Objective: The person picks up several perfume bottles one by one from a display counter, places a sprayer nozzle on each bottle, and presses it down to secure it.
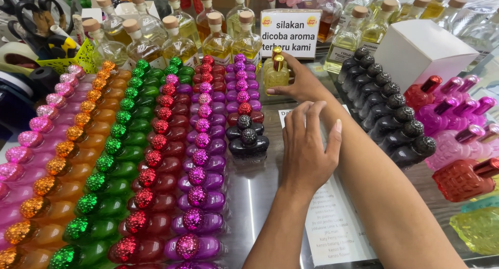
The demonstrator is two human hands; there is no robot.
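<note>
Your right hand point(301, 84) has its grip clamped on a yellow glass bottle point(275, 71) at 12 o'clock on the glossy worktop point(260, 196). Your left hand point(306, 149) hovers, fingers apart, beside two black glitter-capped bottles point(248, 139); its palm is hidden.

Open lane of bare glass counter point(249, 196) runs between purple bottle row point(200, 196) at left and black bottle row point(387, 113) at right. Printed paper sheet point(332, 222) lies flat in lane, no hindrance. Two black bottles point(248, 139) stand at lane's near-left edge. Far end blocked: small yellow bottles point(275, 71), white sign card point(291, 34), corked glass bottles point(218, 40) behind. White box point(421, 53) crowds far right. Left of lane, coloured rows packed tight, no gaps.
</note>
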